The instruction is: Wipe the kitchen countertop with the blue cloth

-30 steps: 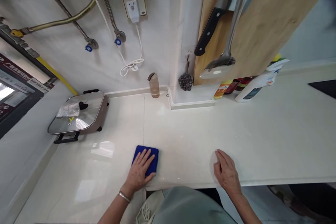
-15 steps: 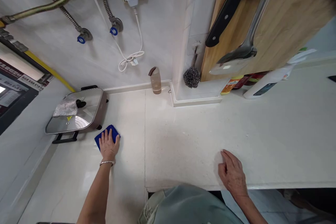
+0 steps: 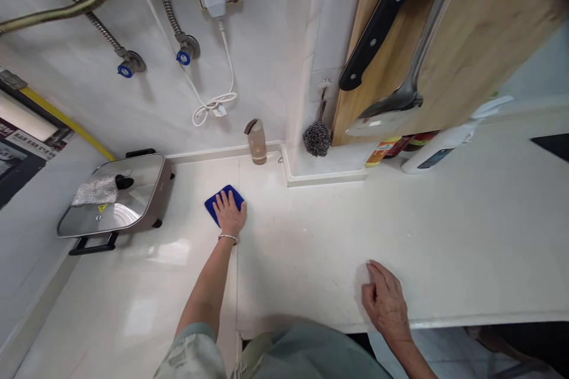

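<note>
Head view shows the left hand [image 3: 229, 216] stretched forward with the arm nearly straight, palm down and fingers spread toward the wall, pressing flat on a blue cloth [image 3: 224, 193] without gripping it. A metal bangle [image 3: 227, 238] sits on that wrist, and a patterned sleeve [image 3: 191, 348] is pushed up the arm. The right hand [image 3: 386, 302] holds nothing. It rests on the desk [image 3: 306, 260] well to the right of the blue cloth, near the front edge, with its fingers loosely curled and their tips on the surface.

The blue cloth lies flat on the desk, turned so that one corner points toward the wall. Its shape is close to square, so it shows no clear long axis, and the left hand covers most of it. Left of the blue cloth, just beyond the fingers' reach, stands an electric skillet [image 3: 153, 189] with a glass lid, a crumpled silver pad [image 3: 94, 191] on top. Beyond the blue cloth, against the wall, stands a tan bottle [image 3: 256, 142]. Farther right hang a steel wool scourer [image 3: 317, 139] and a wooden cutting board [image 3: 462, 53], with a white spray bottle [image 3: 433, 157] below the board.
</note>
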Available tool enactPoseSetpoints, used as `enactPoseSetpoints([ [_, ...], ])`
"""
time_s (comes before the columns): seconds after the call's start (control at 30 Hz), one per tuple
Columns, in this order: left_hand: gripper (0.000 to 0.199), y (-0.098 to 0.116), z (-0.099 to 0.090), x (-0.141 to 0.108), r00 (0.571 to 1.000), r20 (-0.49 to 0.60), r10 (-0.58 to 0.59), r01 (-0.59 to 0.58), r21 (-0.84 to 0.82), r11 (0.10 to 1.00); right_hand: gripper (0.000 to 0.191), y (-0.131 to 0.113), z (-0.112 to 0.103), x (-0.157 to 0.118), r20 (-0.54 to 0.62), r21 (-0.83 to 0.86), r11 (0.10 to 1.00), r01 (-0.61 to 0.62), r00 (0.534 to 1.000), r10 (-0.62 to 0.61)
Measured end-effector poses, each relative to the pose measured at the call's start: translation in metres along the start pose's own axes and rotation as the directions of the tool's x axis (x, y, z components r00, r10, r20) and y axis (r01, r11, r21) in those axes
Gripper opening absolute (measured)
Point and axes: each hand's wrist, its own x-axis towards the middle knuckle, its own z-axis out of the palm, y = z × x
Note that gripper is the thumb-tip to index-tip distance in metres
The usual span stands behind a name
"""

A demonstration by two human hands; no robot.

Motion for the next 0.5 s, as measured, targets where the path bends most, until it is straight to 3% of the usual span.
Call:
enactPoseSetpoints([
  [0.13, 0.073, 0.066, 0.008, -0.009, 0.985, 0.016, 0.172, -0.171, -0.066, 0.983, 0.049, 0.001, 0.004, 0.0, -0.008, -0.016, 1.0, -0.013, 1.0, 0.013],
  [0.23, 0.072, 0.12, 0.012, -0.028, 0.945, 0.059, 0.322, -0.314, -0.124, 0.941, 0.049, 0.002, 0.005, 0.0, -0.019, -0.018, 1.0, -0.009, 1.0, 0.008],
  [0.37, 0.074, 0.181, 0.015, -0.075, 0.849, 0.092, 0.52, -0.487, -0.244, 0.839, 0.049, 0.001, 0.007, 0.002, -0.033, -0.007, 1.0, 0.0, 0.999, 0.0],
  [0.5, 0.074, 0.206, 0.012, -0.127, 0.707, 0.065, 0.705, -0.634, -0.385, 0.671, 0.049, -0.001, 0.007, 0.005, -0.047, -0.001, 1.0, -0.015, 0.999, 0.015],
])
